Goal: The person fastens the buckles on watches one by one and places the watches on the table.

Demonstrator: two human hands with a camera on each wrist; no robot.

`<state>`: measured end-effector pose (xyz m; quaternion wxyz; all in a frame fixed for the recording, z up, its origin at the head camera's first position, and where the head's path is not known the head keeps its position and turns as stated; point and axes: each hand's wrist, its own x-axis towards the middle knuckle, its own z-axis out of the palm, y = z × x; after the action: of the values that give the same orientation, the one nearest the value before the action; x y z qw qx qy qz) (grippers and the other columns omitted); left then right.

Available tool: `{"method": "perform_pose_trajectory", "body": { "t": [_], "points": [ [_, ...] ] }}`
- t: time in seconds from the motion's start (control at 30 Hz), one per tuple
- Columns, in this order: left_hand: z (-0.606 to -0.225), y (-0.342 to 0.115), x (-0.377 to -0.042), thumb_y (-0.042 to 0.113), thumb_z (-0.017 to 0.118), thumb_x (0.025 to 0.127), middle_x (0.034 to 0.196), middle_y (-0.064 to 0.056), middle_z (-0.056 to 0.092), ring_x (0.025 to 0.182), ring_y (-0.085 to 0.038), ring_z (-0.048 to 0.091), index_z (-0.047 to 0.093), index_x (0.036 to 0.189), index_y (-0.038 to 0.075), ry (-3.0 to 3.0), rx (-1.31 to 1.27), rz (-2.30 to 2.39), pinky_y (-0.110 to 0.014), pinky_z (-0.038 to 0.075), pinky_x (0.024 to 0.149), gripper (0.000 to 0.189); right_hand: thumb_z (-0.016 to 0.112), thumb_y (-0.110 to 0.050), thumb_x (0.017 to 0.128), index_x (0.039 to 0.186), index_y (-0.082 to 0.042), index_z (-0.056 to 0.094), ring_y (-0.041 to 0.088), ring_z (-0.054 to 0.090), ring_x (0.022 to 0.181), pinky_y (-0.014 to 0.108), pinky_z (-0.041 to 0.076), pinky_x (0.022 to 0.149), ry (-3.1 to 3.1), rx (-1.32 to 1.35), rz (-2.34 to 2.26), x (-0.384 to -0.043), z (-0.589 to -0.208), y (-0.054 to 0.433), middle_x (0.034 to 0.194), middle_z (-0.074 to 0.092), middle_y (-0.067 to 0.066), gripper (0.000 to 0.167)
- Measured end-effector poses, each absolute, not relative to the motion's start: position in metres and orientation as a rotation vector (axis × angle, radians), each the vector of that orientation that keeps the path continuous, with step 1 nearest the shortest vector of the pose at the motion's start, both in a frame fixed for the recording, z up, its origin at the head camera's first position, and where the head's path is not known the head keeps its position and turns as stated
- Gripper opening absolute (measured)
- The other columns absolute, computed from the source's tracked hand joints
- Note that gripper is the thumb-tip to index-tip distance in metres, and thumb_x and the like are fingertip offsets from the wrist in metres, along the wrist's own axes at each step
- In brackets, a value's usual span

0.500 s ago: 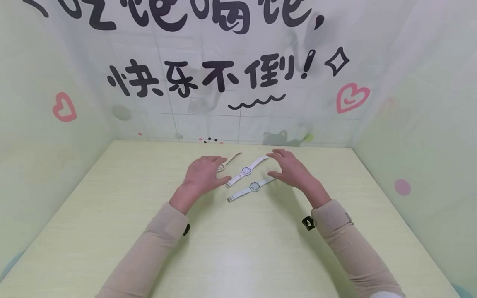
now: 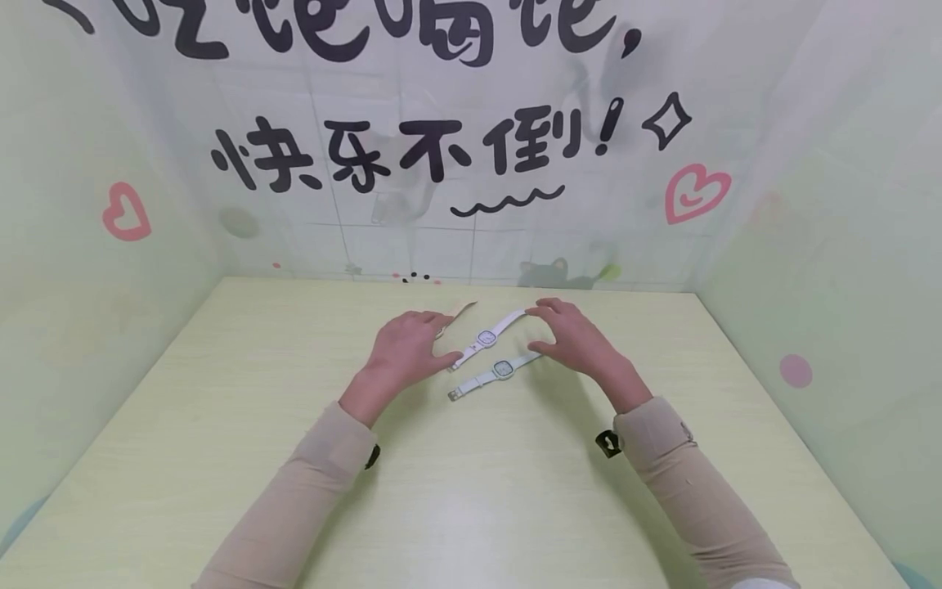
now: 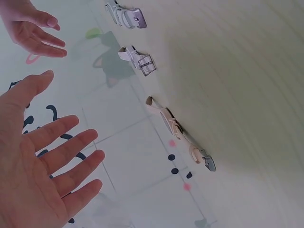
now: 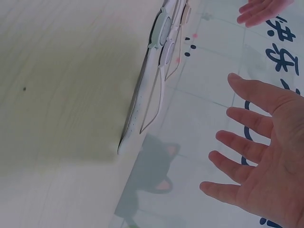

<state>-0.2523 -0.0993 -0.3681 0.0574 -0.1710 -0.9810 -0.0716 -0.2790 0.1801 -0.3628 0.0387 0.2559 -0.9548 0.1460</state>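
Note:
Three wristwatches lie slanted on the table. The pale green watch (image 2: 503, 370) is nearest to the person, with a white watch (image 2: 486, 338) behind it. Farther left is a pinkish-beige watch (image 3: 173, 127), partly covered by the left hand in the head view. My left hand (image 2: 405, 348) hovers over the left ends of the watches, fingers spread and relaxed, holding nothing. On the other side, my right hand (image 2: 577, 335) hangs above the strap tips at the right, its fingers loosely extended. Both wrist views show air between each palm and the watches.
The pale wooden table (image 2: 456, 491) extends toward the person. A printed white back wall (image 2: 412, 213) with black lettering rises behind it, and pale green panels stand at both sides. Each sleeve cuff has a small black device (image 2: 607, 443) beneath it.
My left hand has shifted slightly to the right and now covers more of the beige watch. The right hand has barely moved, and the watches lie as before.

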Motion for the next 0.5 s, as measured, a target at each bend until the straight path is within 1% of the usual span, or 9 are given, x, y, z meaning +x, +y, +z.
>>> {"method": "perform_pose_trajectory", "body": {
  "t": [0.23, 0.5],
  "points": [
    [-0.3688, -0.0974, -0.2526, 0.056, 0.063, 0.091, 0.145, -0.005, 0.058, 0.13, -0.03, 0.056, 0.053, 0.144, 0.021, -2.976, -0.521, -0.218, -0.046, 0.052, 0.102, 0.065, 0.073, -0.023, 0.091, 0.139, -0.004, 0.055, 0.042, 0.045, 0.137, 0.055, 0.038, 0.115, -2.931, 0.795, 0.465, -0.2773, -0.3635, 0.1805, 0.148, 0.048, 0.023, 0.055],
    [-0.3688, -0.0936, -0.2499, 0.056, 0.062, 0.091, 0.144, -0.007, 0.058, 0.128, -0.031, 0.058, 0.053, 0.143, 0.02, -2.982, -0.542, -0.233, -0.047, 0.053, 0.099, 0.064, 0.074, -0.019, 0.09, 0.137, -0.003, 0.057, 0.041, 0.049, 0.133, 0.054, 0.04, 0.113, -2.928, 0.819, 0.451, -0.2776, -0.3669, 0.1807, 0.143, 0.053, 0.022, 0.052]
  ]
}}
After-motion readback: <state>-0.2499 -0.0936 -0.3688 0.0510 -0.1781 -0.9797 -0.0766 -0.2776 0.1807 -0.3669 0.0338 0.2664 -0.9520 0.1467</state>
